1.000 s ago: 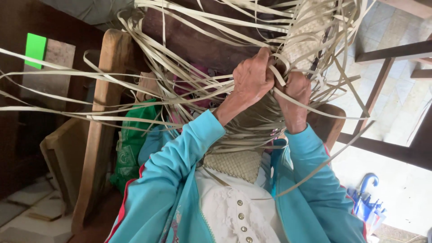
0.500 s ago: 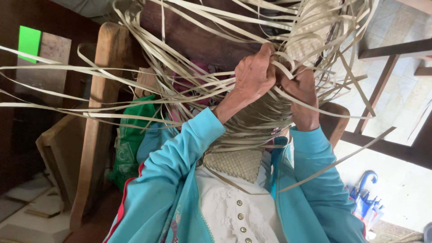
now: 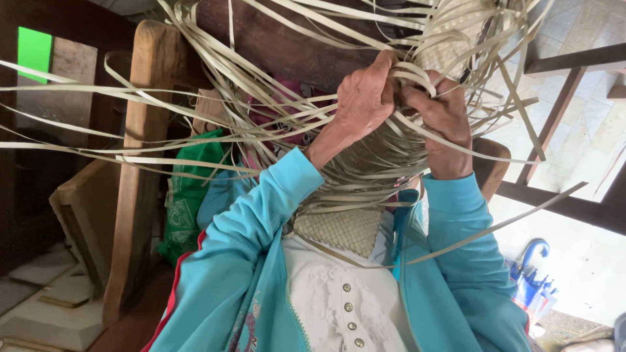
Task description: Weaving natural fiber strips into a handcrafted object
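Both hands work a tangle of long pale flat weaving strips held up before the chest: the left hand grips a bunch, the right hand pinches strips just beside it, above the finished woven panel.

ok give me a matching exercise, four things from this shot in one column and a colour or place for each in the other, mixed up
Things:
1. jacket sleeve
2. woven mat piece
3. folded umbrella
4. plastic bag

Descriptions:
A. green, beside the wooden post
B. tan, lying on the chest
C. turquoise, with red trim
D. blue, on the floor at lower right

Pairs: 1-C, 2-B, 3-D, 4-A
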